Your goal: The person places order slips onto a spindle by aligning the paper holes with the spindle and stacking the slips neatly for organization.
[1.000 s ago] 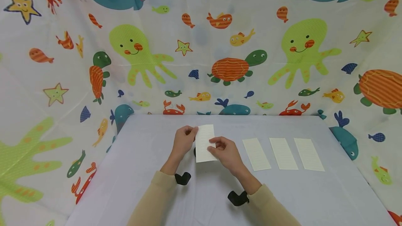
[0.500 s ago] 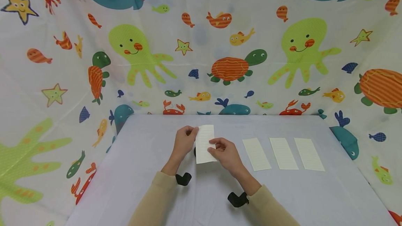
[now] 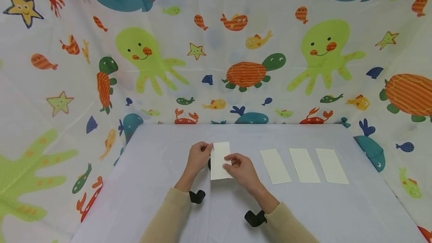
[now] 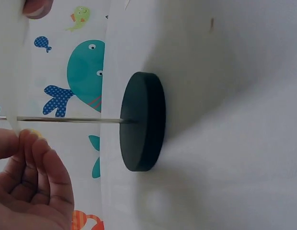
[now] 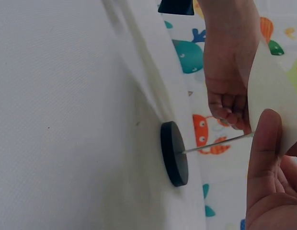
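A pale ruled paper slip [image 3: 220,166] is held up in the middle of the head view. My left hand [image 3: 199,155] pinches its left edge near the top, and my right hand [image 3: 241,170] pinches the right edge. Below the slip stands a paper spike with a round black base [image 4: 142,122] and a thin upright metal rod [image 4: 76,120]. In the left wrist view the rod shows on both sides of the slip, close to my left fingertips; whether it pierces the paper is hard to tell. From the head, the slip hides most of the spike.
Three similar slips lie apart in a row to the right: the near one [image 3: 275,166], the middle one [image 3: 305,165] and the far one [image 3: 332,166]. They rest on a white-covered table [image 3: 368,205]. A sea-animal cloth [image 3: 216,66] hangs behind and at the sides.
Both hands have come down a little with the slip, mostly in the last half second. Their grip looks the same, and the three slips on the table have stayed put.
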Tool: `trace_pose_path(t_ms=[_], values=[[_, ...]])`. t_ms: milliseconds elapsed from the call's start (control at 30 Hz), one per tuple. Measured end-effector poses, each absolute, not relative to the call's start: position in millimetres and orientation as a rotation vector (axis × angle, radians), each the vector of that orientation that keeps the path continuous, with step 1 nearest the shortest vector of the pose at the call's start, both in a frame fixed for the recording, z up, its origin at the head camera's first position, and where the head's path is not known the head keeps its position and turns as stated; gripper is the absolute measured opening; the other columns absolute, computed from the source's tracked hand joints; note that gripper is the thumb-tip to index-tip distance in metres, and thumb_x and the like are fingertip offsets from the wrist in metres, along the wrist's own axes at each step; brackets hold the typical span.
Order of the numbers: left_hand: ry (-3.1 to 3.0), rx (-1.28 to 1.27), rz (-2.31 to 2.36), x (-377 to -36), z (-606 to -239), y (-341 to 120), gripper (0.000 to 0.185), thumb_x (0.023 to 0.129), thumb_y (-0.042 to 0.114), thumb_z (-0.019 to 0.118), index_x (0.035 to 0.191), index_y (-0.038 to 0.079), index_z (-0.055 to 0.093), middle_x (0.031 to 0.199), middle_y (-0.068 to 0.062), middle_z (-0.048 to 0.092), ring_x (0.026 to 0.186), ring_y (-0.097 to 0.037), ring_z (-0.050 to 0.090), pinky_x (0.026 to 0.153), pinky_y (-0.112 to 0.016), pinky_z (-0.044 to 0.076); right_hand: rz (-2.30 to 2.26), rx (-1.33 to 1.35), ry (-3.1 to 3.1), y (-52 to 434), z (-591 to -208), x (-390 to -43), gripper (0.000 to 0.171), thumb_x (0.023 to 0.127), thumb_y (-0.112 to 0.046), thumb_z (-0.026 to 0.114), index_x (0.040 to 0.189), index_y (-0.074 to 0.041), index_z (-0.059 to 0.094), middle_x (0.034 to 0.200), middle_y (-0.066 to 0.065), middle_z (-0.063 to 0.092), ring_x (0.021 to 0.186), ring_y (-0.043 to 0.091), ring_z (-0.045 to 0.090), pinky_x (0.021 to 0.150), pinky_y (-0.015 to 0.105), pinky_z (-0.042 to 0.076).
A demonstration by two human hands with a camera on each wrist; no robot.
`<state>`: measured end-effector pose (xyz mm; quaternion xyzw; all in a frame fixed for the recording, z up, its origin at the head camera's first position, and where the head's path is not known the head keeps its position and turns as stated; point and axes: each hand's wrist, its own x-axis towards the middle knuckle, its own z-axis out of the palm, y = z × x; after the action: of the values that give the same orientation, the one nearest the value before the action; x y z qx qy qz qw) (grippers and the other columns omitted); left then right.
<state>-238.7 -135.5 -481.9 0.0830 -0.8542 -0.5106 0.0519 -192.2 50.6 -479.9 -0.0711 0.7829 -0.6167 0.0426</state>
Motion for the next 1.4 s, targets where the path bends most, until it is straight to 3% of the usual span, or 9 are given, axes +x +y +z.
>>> trace_pose_path(t_ms=[233,767,1067,1400], values=[[-2.633,0.259,-1.553,-241,-491,-135,0.021,0.101,0.023,0.063,0.099,0.004,0.071,0.084,-0.006,0.061,0.077,-0.020,0.055,0.063,-0.030,0.046,-1.815,-0.209,2.465,50,-486,-191,0.022,0.088,-0.014,0.079,0.107,-0.005,0.073,0.086,0.005,0.055,0.076,0.019,0.050,0.060,0.025,0.042],[-2.713,0.295,-1.525,-244,-508,-139,0.015,0.097,0.018,0.066,0.098,0.003,0.069,0.084,-0.007,0.062,0.075,-0.019,0.055,0.060,-0.029,0.046,-1.651,-0.326,2.484,54,-498,-186,0.020,0.085,-0.004,0.076,0.105,-0.001,0.071,0.074,0.002,0.053,0.060,0.013,0.047,0.053,0.026,0.040],[-2.815,0.249,-1.447,-247,-517,-141,0.014,0.097,0.019,0.067,0.095,0.005,0.069,0.084,-0.005,0.062,0.075,-0.019,0.055,0.063,-0.030,0.046,-1.578,-0.365,2.470,55,-505,-184,0.022,0.086,0.000,0.073,0.107,0.003,0.068,0.070,0.002,0.056,0.051,0.015,0.060,0.051,0.026,0.044],[-2.879,0.194,-1.378,-247,-518,-141,0.013,0.096,0.017,0.067,0.094,0.005,0.068,0.081,-0.005,0.061,0.071,-0.019,0.055,0.060,-0.030,0.044,-1.446,-0.388,2.496,55,-512,-184,0.024,0.086,0.001,0.069,0.109,0.005,0.065,0.063,0.001,0.056,0.048,0.012,0.059,0.049,0.025,0.040]])
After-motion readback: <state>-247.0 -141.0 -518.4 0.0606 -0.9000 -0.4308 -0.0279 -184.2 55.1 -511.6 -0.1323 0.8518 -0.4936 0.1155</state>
